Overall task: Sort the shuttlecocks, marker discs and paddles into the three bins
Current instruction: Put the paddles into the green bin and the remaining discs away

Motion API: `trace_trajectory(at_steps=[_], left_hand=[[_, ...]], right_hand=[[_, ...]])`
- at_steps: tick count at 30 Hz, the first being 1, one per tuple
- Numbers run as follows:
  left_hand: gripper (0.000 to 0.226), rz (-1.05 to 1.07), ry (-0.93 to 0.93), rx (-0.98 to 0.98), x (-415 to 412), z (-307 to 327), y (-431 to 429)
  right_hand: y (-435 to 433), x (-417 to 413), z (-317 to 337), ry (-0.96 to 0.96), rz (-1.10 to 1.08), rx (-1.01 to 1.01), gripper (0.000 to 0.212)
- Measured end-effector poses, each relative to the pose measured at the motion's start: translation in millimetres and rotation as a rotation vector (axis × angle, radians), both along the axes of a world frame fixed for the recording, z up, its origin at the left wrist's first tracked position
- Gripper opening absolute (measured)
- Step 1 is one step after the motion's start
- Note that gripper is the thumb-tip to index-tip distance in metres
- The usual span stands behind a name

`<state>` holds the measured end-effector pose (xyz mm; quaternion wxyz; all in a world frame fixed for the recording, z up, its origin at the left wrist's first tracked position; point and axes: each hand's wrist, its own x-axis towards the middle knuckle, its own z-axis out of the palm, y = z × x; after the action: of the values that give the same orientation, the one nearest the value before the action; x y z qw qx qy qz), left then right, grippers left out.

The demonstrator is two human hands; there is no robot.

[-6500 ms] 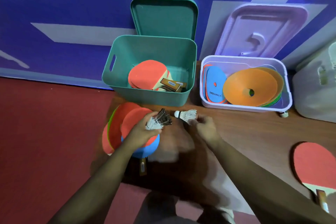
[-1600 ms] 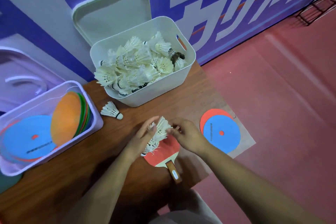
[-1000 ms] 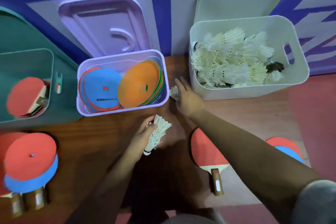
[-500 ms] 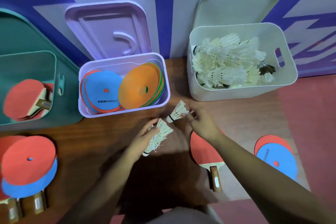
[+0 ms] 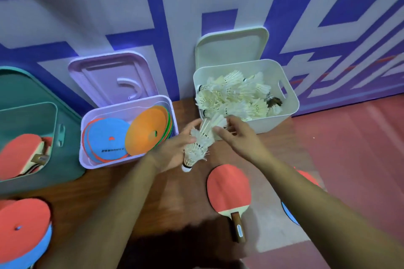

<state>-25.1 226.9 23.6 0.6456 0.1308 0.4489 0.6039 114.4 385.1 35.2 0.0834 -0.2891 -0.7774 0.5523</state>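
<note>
The nested stack of shuttlecocks [image 5: 200,144] slants above the tabletop [image 5: 185,192], cork tip pointing down toward the person and feathers up toward the white bin [image 5: 271,121]. The left hand [image 5: 172,153] wraps its grip round the lower half. The right hand [image 5: 240,137] pinches the feather end.

Bare forearms (unsleeved throughout) end in the left hand [image 5: 172,153] and right hand [image 5: 238,135].
</note>
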Motion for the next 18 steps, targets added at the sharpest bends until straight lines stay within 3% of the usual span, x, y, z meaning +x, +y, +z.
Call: trace_trajectory(at_steps=[3,7,10,15,18], left_hand=[[0.093,-0.172,0.181,0.010,-8,26,39],[0.096,-0.323,0.823,-0.124,-19,43,98],[0.096,-0.350,1.095,-0.208,-24,42,142],[0.067,-0.398,1.575,-0.098,-35,31,212],[0.054,-0.430,1.756,-0.018,-38,21,252]], right_hand=[[36,1,18,0.043,-0.098,0.088,0.029],[78,4,25,0.104,-0.272,0.095,0.014],[105,9,22,0.108,-0.371,0.109,0.015],[146,18,0,0.035,-0.486,0.177,0.020],[159,23,-14,0.013,-0.552,0.199,0.021]])
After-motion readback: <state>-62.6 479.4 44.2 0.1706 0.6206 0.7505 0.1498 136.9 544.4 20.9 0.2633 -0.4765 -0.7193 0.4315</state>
